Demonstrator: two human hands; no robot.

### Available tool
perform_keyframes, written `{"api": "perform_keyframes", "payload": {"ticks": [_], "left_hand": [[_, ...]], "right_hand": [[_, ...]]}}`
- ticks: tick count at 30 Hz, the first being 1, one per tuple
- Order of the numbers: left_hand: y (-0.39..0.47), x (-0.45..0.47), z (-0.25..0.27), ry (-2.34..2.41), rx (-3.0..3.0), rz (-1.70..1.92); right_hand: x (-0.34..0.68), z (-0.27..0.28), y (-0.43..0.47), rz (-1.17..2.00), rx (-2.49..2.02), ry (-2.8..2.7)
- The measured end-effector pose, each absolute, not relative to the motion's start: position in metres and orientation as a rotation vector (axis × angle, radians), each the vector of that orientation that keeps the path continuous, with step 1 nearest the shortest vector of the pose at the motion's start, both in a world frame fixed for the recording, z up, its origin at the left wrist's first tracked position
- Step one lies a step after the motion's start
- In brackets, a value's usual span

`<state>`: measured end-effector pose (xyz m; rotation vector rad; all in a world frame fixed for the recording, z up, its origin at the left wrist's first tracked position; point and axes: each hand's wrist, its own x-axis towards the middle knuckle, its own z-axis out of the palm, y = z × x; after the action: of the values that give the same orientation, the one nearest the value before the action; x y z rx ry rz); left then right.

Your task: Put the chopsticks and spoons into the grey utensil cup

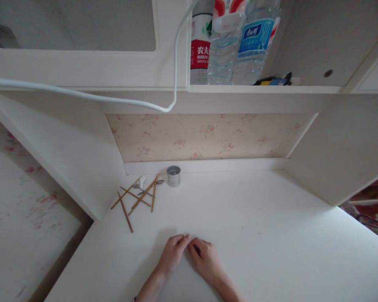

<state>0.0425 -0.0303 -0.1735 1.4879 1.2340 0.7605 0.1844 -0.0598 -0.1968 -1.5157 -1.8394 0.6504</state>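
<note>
1. Chopsticks (138,197): loose pile at the far left corner of the table (271,235), well apart from both hands. Long axes cross; most run from near-left to far-right, one lone stick slants the other way.
2. Appearance: thin brown sticks, with spoons (141,184) lying among them; small metal cup (173,175) upright just beside.
3. Left hand (173,253) and right hand (204,258): flat on the table, fingertips touching, each grip loosely curled and empty.

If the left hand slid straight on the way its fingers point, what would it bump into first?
The left hand points up and slightly right, so it would almost at once meet the fingertips of the right hand, which seem to touch it already.
</note>
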Motion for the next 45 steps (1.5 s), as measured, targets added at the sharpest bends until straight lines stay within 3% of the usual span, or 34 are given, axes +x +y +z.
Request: {"api": "perform_keyframes", "payload": {"ticks": [45], "left_hand": [[-0.0308,0.0417,-0.1764,1.244,1.476,0.775]], "right_hand": [[0.1839,-0.1948,-0.0595,0.638,-1.565,-1.889]]}}
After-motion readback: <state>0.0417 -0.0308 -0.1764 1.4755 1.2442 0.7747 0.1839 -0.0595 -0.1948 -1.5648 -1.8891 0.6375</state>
